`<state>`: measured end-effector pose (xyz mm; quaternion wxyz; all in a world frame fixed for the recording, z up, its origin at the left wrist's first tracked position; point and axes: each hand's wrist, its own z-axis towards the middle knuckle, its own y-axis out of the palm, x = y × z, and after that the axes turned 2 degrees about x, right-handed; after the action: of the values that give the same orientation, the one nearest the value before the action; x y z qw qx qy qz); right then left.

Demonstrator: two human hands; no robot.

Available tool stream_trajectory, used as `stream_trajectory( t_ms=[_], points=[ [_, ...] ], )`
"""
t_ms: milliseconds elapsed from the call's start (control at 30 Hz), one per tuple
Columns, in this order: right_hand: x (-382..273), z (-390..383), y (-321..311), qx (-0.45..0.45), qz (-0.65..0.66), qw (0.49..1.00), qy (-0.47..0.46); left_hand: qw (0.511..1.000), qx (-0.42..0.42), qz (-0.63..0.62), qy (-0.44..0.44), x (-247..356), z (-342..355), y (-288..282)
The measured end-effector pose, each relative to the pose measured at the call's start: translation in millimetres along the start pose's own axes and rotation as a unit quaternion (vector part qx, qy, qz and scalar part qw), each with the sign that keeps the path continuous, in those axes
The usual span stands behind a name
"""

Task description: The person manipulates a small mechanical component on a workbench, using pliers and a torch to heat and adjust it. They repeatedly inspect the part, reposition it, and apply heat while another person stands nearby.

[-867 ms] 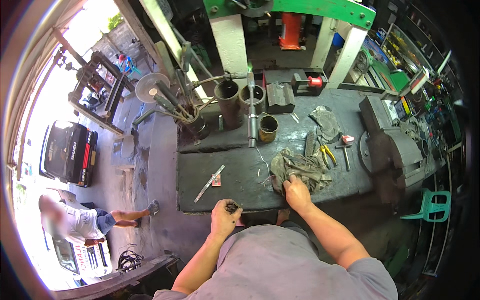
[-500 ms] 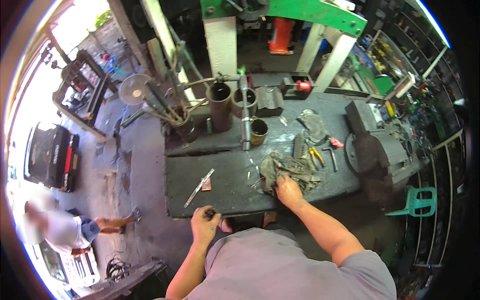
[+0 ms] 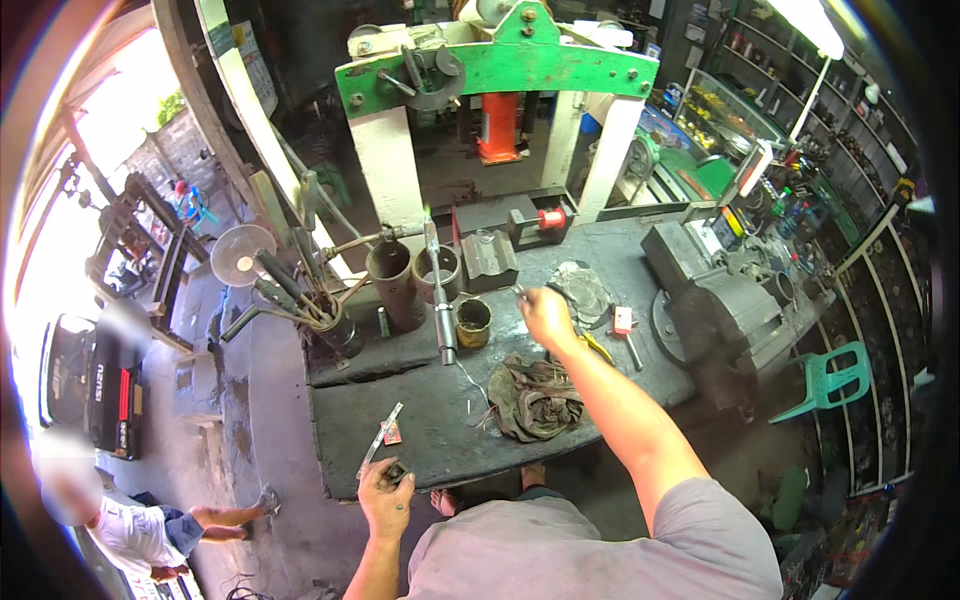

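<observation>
My left hand (image 3: pixel 385 500) is at the front edge of the dark workbench (image 3: pixel 350 425), its fingers curled round a small dark metal part (image 3: pixel 397 472). A steel ruler (image 3: pixel 382 438) and a small red packet (image 3: pixel 392 432) lie just beyond it. Stretched out over the middle of the bench, my right hand (image 3: pixel 548 318) has its fingers pinched at a small shiny tip; the thing itself is too small to name. A crumpled, stained rag (image 3: pixel 535 405) lies nearer, below that wrist. Yellow-handled pliers (image 3: pixel 597 347) show partly behind the right forearm, near a red-and-white box (image 3: pixel 622 320).
Metal cylinders (image 3: pixel 390 285), a rusty can (image 3: pixel 472 322) and a long metal rod (image 3: pixel 443 320) stand left of my right hand. A heavy vise (image 3: pixel 735 310) occupies the right end. Behind is a green-and-white press frame (image 3: pixel 500 75). A green stool (image 3: pixel 835 380) stands right; a person (image 3: pixel 130 530) is at left.
My right hand has left the rag and moved farther over the bench. The rag lies in a different, more bunched shape. My left hand still holds the dark part. The view has shifted.
</observation>
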<state>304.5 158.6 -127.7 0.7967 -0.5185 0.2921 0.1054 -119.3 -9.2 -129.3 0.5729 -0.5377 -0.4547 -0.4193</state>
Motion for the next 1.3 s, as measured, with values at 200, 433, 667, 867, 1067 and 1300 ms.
stream_trajectory(
  t_ms=[200,433,667,867,1067,1300],
  points=[
    [6,98,72,0.0,-0.06,0.997,-0.053,0.995,0.018,0.03,0.096,61,5,33],
    [1,113,89,-0.08,-0.14,0.985,-0.053,0.997,0.017,-0.081,-0.004,74,-5,41],
    [1,120,91,-0.057,-0.091,0.994,-0.023,0.999,0.009,0.019,0.026,84,-11,35],
    [10,125,99,-0.038,-0.075,0.996,-0.025,0.995,-0.017,-0.099,-0.019,87,-15,37],
    [-13,104,39,0.087,0.077,0.993,0.007,0.99,-0.028,-0.138,-0.008,89,-16,30],
    [-86,-83,-84,-0.036,0.293,0.955,-0.016,0.989,-0.058,-0.129,-0.032,87,-16,21]
  ],
)
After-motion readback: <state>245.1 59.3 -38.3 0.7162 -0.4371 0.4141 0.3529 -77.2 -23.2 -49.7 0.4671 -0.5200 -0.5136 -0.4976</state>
